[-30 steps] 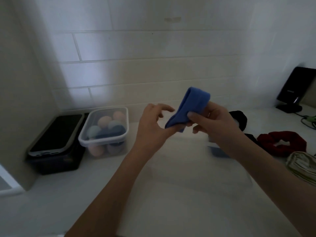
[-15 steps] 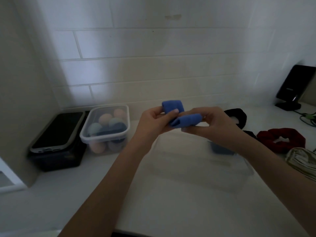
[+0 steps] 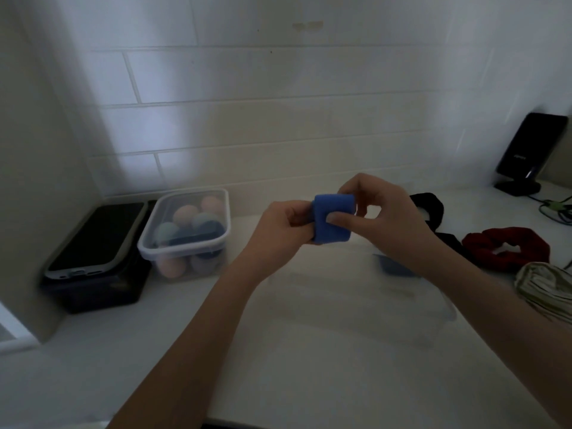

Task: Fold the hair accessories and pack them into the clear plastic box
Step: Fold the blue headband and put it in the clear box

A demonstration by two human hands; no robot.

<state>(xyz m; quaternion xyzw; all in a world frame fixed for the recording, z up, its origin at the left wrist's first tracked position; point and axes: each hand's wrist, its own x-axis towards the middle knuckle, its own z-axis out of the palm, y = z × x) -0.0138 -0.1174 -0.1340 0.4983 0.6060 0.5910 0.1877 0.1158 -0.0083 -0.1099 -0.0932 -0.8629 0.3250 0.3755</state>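
Blue headband (image 3: 332,218): folded into a compact square bundle, held in the air above the desk (image 3: 309,351) between both hands, over the far part of the clear plastic box.
Left hand (image 3: 280,226): fingers curled, pinching the left edge of the bundle.
Right hand (image 3: 387,218): thumb pressed on the front of the bundle, the other fingers curled over its top and back, so it grips the fold.
Clear plastic box (image 3: 427,320): open and faint on the desk below the hands, near the middle; a folded blue-grey piece (image 3: 394,267) lies inside at its far right corner.
Black scrunchie (image 3: 428,207): on the desk behind the right hand, partly hidden by it.
Red scrunchie (image 3: 507,247): on the desk toward the right edge, just right of the right forearm.
Striped pale fabric piece (image 3: 544,289): at the right edge, just in front of the red scrunchie.
Lidded container (image 3: 188,230): toward the back left of the desk, holding round pastel sponges in pink and blue.
Phone (image 3: 99,236): screen up on a black box (image 3: 93,289), just left of the lidded container.
Black stand device (image 3: 526,153): at the back right corner against the tiled wall (image 3: 278,103).
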